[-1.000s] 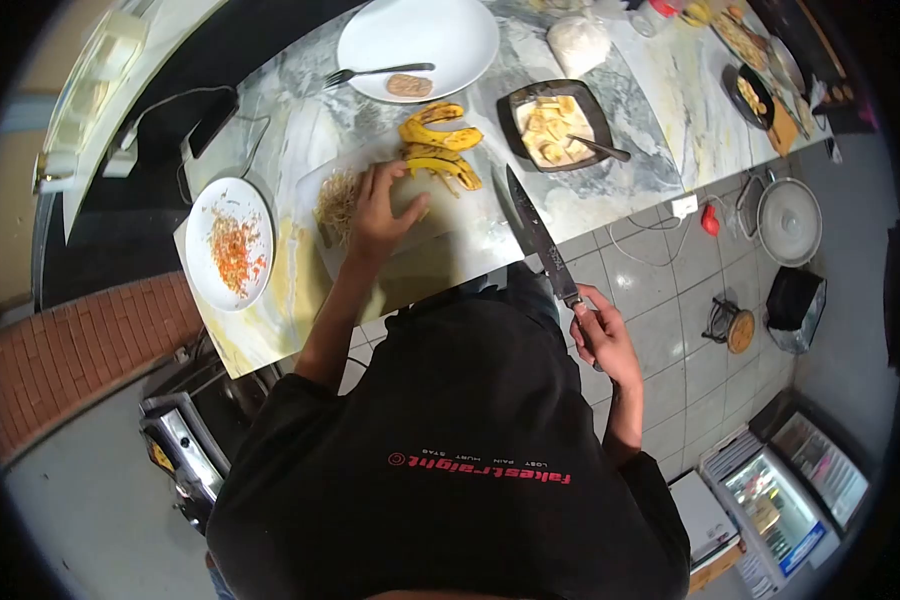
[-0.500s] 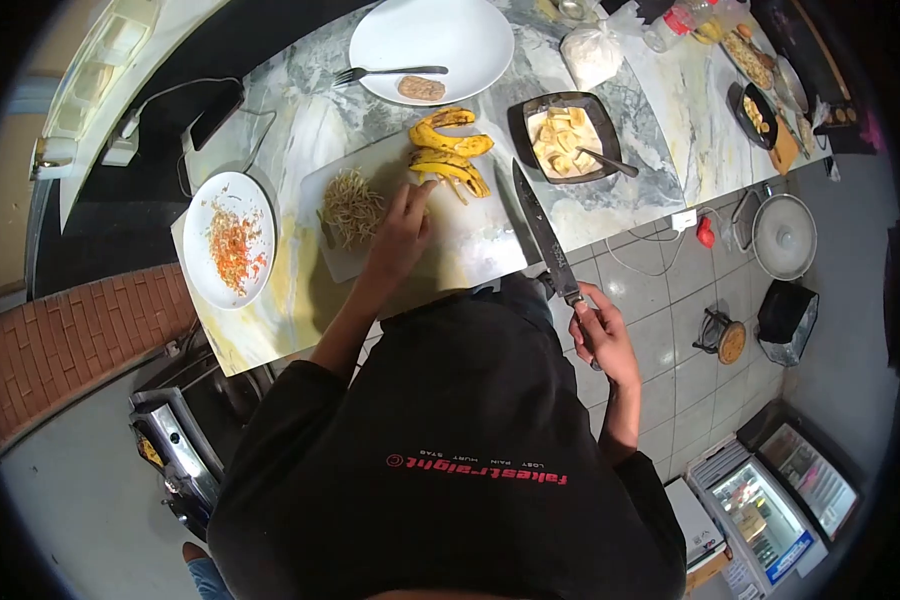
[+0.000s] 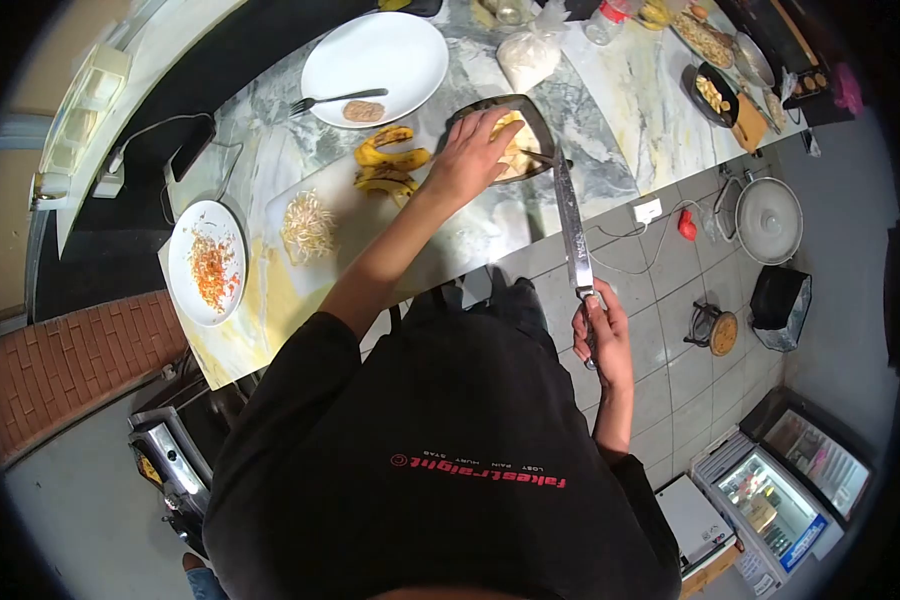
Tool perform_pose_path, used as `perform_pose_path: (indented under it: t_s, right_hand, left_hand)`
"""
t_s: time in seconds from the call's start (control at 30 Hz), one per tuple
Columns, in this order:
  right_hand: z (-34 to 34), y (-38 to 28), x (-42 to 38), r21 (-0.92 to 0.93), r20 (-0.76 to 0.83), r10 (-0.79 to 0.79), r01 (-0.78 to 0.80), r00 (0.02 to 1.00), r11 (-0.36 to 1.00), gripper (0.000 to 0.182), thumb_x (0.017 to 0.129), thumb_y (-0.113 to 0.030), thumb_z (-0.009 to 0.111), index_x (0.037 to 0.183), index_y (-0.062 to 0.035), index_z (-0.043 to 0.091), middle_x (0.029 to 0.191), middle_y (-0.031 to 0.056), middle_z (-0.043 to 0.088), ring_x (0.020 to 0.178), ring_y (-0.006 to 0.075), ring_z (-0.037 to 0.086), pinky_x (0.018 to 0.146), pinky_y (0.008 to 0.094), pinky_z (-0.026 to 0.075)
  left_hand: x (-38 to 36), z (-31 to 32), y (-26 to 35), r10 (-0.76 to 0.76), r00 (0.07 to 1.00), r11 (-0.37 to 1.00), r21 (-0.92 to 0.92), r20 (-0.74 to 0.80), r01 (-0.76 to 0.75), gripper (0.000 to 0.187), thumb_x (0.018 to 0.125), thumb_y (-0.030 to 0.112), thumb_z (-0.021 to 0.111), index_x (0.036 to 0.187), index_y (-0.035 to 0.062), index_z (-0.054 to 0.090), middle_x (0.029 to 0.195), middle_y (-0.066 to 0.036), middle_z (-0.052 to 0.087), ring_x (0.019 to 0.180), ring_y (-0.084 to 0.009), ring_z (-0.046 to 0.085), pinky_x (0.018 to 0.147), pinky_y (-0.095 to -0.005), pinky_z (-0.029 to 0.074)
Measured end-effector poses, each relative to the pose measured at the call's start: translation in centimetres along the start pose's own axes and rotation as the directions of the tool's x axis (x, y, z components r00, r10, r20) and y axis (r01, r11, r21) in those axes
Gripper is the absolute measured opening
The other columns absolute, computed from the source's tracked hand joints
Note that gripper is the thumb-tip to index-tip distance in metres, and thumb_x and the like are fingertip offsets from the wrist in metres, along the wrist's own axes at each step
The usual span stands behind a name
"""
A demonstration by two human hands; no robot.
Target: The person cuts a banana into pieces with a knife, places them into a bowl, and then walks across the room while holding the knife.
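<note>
My left hand (image 3: 470, 158) reaches over the dark square bowl (image 3: 540, 126), its fingers spread across the left part of it. Cut banana pieces (image 3: 513, 160) show in the bowl beside the fingers, and what lies under the palm is hidden. A utensil handle sticks out of the bowl on the right. My right hand (image 3: 606, 335) is closed around the handle of a long kitchen knife (image 3: 572, 225), blade pointing away from me, past the counter's front edge. Yellow banana peels (image 3: 388, 160) and a heap of bean sprouts (image 3: 310, 228) lie on the white cutting board (image 3: 430, 255).
A large white plate (image 3: 410, 60) with a fork (image 3: 340, 99) and a brown patty (image 3: 363, 111) stands behind. At left is a plate (image 3: 180, 280) of chopped orange bits. A bag of white powder (image 3: 530, 60) sits behind the bowl. A stool (image 3: 722, 332) stands on the floor.
My left hand has moved right, from the cutting board by the peels to over the bowl. My right hand still holds the knife, now more upright in view. The whole view has shifted slightly.
</note>
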State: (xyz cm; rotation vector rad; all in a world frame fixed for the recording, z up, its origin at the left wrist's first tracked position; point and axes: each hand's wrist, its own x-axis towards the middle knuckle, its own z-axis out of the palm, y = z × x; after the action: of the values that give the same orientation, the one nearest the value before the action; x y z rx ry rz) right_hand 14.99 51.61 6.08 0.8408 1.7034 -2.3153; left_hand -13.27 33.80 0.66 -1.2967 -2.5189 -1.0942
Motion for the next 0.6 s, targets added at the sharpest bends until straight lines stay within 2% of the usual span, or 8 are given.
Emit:
perform_pose_path:
  t_s: [0.03,0.1,0.17,0.2,0.33,0.43,0.5,0.6]
  right_hand:
    - [-0.6,-0.1,-0.2,-0.017,0.007,-0.005,0.005,1.0,1.0,0.037,0.108,-0.022,0.05,0.141,-0.0053,0.048,0.066,0.0012,0.047,0.043,0.0066,0.038,0.04,0.0228,0.034]
    - [-2.0,-0.4,-0.1,-0.039,0.047,-0.003,0.005,0.999,0.999,0.038,0.108,-0.023,0.051,0.141,-0.0049,0.048,0.066,0.0013,0.047,0.043,0.0066,0.039,0.041,0.0227,0.034]
    - [-3.3,-1.0,0.7,-0.109,0.197,-0.022,0.044,0.98,0.993,0.038,0.108,-0.024,0.052,0.141,-0.0057,0.048,0.066,0.0015,0.048,0.044,0.007,0.039,0.041,0.023,0.035]
    - [-3.8,-1.5,1.3,-0.161,0.242,0.02,0.02,0.97,0.987,0.039,0.108,-0.025,0.052,0.142,-0.0067,0.047,0.068,0.0017,0.049,0.045,0.0073,0.041,0.042,0.0235,0.036]
    - [-4.5,-3.1,4.5,-0.292,0.594,0.135,0.056,0.793,0.955,0.036,0.109,-0.022,0.049,0.141,-0.0066,0.047,0.069,0.0023,0.05,0.047,0.0078,0.043,0.042,0.0239,0.035]
    - [-3.4,-3.6,6.1,-0.427,0.747,0.281,0.111,0.603,0.898,0.035,0.11,-0.021,0.048,0.14,-0.0053,0.047,0.063,0.0003,0.047,0.045,0.0063,0.042,0.042,0.0233,0.033]
    - [-1.5,-2.3,6.6,-0.478,0.823,0.33,0.25,0.462,0.842,0.032,0.11,-0.02,0.046,0.139,-0.0061,0.048,0.064,0.0003,0.048,0.045,0.0061,0.042,0.042,0.0231,0.033]
    - [3.6,-0.1,2.6,-0.506,0.85,0.43,0.246,0.303,0.827,0.032,0.11,-0.021,0.046,0.139,-0.0067,0.049,0.066,0.0004,0.047,0.046,0.006,0.041,0.041,0.0234,0.033]
  left_hand:
    - [0.4,-0.1,1.4,0.024,0.999,0.993,0.113,-0.048,-0.019,0.054,0.088,0.009,0.071,0.139,0.0082,0.053,0.142,-0.016,0.05,0.13,-0.0365,0.051,0.11,-0.0444,0.042]
    - [-0.6,-1.0,4.4,-0.043,0.998,0.995,0.088,-0.053,0.047,0.055,0.088,0.012,0.074,0.139,0.0084,0.054,0.145,-0.016,0.047,0.133,-0.036,0.049,0.112,-0.0453,0.04]
    - [-2.9,-1.9,7.1,-0.237,0.954,0.971,-0.03,-0.184,0.236,0.054,0.088,0.014,0.075,0.137,0.008,0.055,0.142,-0.016,0.049,0.132,-0.0358,0.049,0.111,-0.0448,0.041]
    - [-4.8,-1.4,7.7,-0.262,0.926,0.961,0.01,-0.273,0.275,0.051,0.088,0.014,0.075,0.134,0.0078,0.056,0.137,-0.016,0.053,0.129,-0.0358,0.052,0.108,-0.0441,0.044]
    - [-13.2,-0.7,13.0,-0.438,0.802,0.848,0.109,-0.405,0.518,0.048,0.087,0.01,0.076,0.131,0.0069,0.058,0.132,-0.015,0.056,0.125,-0.0358,0.055,0.104,-0.0436,0.047]
    - [-19.1,-0.6,20.1,-0.565,0.602,0.721,0.018,-0.564,0.693,0.047,0.086,0.007,0.076,0.129,0.0067,0.059,0.129,-0.014,0.058,0.117,-0.0339,0.059,0.099,-0.0422,0.049]
    - [-23.3,0.6,25.7,-0.661,0.367,0.61,-0.184,-0.655,0.77,0.042,0.087,0.005,0.074,0.126,0.0061,0.06,0.126,-0.015,0.058,0.111,-0.0328,0.061,0.094,-0.0404,0.051]
    - [-29.4,2.7,33.9,-0.633,0.059,0.459,-0.313,-0.772,0.831,0.04,0.088,0.003,0.072,0.126,0.0048,0.059,0.124,-0.013,0.059,0.108,-0.0277,0.062,0.092,-0.0385,0.051]
